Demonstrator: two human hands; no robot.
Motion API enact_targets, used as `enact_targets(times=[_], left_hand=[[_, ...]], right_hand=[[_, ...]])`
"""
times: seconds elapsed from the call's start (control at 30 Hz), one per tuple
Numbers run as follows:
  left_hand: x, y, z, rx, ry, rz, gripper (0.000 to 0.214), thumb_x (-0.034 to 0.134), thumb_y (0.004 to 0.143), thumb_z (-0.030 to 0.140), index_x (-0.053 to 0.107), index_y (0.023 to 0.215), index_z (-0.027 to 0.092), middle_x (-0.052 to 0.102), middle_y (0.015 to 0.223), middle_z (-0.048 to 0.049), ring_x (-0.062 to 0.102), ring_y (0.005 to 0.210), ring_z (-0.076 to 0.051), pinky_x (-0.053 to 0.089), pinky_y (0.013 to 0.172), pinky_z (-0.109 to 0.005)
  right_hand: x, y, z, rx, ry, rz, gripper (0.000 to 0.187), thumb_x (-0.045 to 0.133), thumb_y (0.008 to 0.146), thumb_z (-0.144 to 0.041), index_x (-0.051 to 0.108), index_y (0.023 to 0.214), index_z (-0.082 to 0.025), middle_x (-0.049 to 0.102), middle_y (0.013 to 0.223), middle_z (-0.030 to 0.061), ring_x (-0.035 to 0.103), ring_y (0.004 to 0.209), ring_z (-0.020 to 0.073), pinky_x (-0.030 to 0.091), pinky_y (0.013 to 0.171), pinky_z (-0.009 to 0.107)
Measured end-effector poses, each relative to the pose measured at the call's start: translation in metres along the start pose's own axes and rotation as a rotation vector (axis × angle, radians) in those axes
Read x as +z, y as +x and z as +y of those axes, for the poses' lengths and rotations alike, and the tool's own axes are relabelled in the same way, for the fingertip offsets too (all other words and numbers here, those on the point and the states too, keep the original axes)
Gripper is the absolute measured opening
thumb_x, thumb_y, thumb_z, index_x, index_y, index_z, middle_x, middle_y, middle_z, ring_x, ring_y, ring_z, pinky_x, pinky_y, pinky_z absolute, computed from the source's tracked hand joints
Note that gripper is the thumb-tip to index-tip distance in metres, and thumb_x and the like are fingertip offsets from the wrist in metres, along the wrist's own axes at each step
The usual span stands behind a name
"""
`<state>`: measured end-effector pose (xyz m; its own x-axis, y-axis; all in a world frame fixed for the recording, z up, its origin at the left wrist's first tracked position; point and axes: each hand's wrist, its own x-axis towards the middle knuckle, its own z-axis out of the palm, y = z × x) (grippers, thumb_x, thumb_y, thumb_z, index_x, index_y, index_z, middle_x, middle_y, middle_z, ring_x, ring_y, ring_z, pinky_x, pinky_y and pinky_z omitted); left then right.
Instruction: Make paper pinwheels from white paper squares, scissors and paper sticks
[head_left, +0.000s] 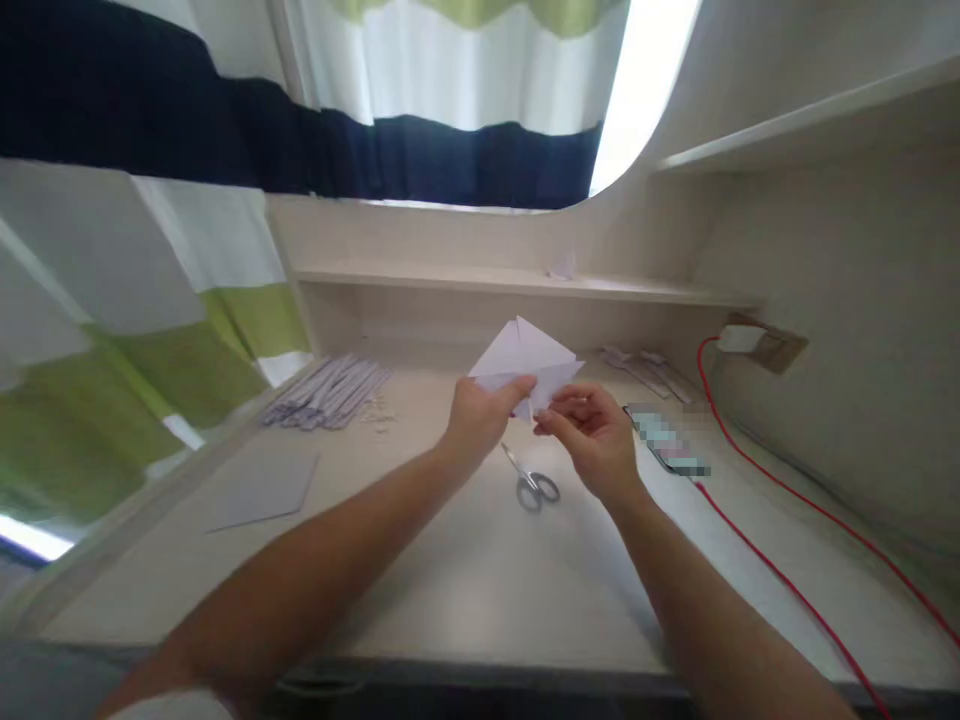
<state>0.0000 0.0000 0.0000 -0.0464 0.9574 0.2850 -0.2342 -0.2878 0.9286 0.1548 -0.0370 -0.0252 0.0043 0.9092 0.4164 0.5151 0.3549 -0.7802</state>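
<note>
A sheet of white folded paper, with creased flaps and pointed corners, is held up above the desk. My left hand is closed on its lower left side, the thumb lying across the front. Fingers of my right hand pinch at the paper's narrow bottom tip; the exact contact is partly hidden. On the desk just below both hands lies a pair of scissors with dark handles, blades pointing away from me.
Flat paper lies at left, with a pile of paper strips behind it. More strips sit back right. A phone and red cable are at right. A small paper piece stands on the shelf.
</note>
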Motion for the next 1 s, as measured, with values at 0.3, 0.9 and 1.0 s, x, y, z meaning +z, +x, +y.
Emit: enact_targets(times=[0.3,0.9,1.0], left_hand=[[-0.055,0.003,-0.012,0.006,0.012,0.222,0.037,0.093,0.064,0.042,0.081,0.083,0.013,0.079,0.082,-0.0067,0.069,0.071,-0.018,0.053,0.058,-0.025],[-0.007,-0.007,0.138,0.324,-0.465,0.084,0.021,0.089,0.075,0.030,0.076,0.083,0.015,0.078,0.092,-0.0105,0.076,0.092,-0.022,0.057,0.062,-0.021],[-0.016,0.000,0.134,0.352,-0.519,0.106,0.026,0.092,0.073,0.027,0.073,0.085,0.014,0.077,0.092,-0.0081,0.076,0.088,-0.020,0.054,0.059,-0.018]], right_hand=[[-0.010,0.008,0.017,0.242,-0.515,-0.592,0.025,0.091,0.060,-0.036,0.074,0.062,-0.019,0.072,0.061,0.0067,0.067,0.060,0.0234,0.042,0.058,0.033],[0.003,0.028,0.022,0.353,-0.503,-0.679,0.023,0.074,0.075,-0.020,0.067,0.054,-0.017,0.066,0.054,0.0048,0.067,0.060,0.0187,0.050,0.058,0.028],[0.004,0.033,0.018,0.386,-0.279,-0.714,0.013,0.075,0.064,-0.019,0.065,0.057,-0.018,0.062,0.050,-0.0004,0.061,0.051,0.0155,0.048,0.052,0.026]])
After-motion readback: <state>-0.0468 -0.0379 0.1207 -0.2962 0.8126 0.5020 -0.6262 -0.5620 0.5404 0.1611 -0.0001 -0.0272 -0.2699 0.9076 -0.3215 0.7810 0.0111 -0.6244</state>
